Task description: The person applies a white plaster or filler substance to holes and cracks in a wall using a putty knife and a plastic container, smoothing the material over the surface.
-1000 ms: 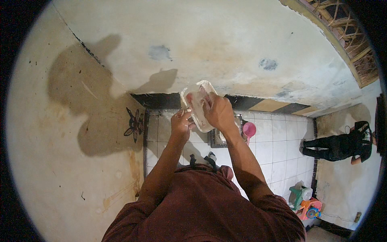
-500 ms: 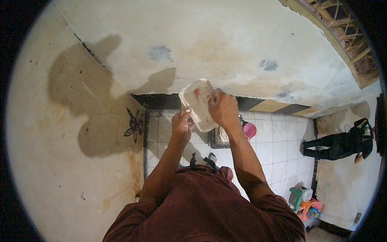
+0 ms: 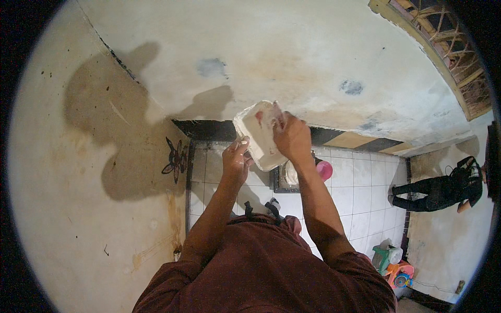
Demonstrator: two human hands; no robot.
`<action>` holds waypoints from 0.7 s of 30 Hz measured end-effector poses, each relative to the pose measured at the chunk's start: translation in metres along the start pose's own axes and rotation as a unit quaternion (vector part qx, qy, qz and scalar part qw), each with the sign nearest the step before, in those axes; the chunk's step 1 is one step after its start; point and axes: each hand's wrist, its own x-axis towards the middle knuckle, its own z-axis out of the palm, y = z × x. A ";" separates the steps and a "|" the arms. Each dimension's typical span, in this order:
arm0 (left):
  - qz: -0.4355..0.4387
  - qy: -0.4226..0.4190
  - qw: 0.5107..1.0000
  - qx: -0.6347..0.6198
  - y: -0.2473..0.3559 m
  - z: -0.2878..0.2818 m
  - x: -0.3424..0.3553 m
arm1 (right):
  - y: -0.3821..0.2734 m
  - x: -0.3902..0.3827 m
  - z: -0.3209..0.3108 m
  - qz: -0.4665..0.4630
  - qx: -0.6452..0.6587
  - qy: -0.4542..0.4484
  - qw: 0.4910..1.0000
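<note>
1. The whitish tray (image 3: 241,123) is in the air above the tiled floor (image 3: 344,175); probably it is light and rather stiff.
2. Left hand (image 3: 236,159) pinches its left rim, a sensible hold; the surface may be slippery.
3. Right hand (image 3: 293,138) curls at its right side; whether it grips something, I cannot tell.

Centre: right hand (image 3: 293,138), fingers blurred; we cannot tell what they grip. Pale rectangular tray (image 3: 264,148), right edge hidden behind that hand. Left hand (image 3: 236,158), some fingers hidden beneath the tray. Right of centre: pink dipper (image 3: 324,170), partly hidden by the right forearm (image 3: 317,201). Lower right: orange item (image 3: 401,275), too small for us to identify. Upper right: lattice (image 3: 459,57), cut off by the rim. Bottom: maroon shirt (image 3: 266,271), cut off by the lower edge.
</note>
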 end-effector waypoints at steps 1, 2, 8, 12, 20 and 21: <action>0.000 -0.001 1.000 0.000 0.001 0.001 -0.001 | -0.003 -0.004 0.010 -0.016 -0.001 0.001 1.000; -0.004 0.009 1.000 0.028 0.001 0.002 -0.001 | -0.006 -0.007 0.017 -0.033 -0.002 0.002 0.999; 0.010 0.015 1.000 0.023 0.002 -0.007 -0.003 | -0.027 -0.016 0.004 -0.047 0.018 -0.067 0.996; 0.013 0.010 0.998 0.054 -0.002 -0.009 -0.002 | -0.010 -0.013 0.006 -0.057 0.008 -0.037 0.998; 0.053 -0.050 0.994 0.080 -0.008 -0.007 0.001 | -0.019 -0.018 0.004 -0.056 0.018 -0.038 0.998; 0.010 -0.018 0.999 0.047 -0.006 -0.001 -0.002 | -0.021 -0.019 0.003 -0.060 0.023 -0.043 0.997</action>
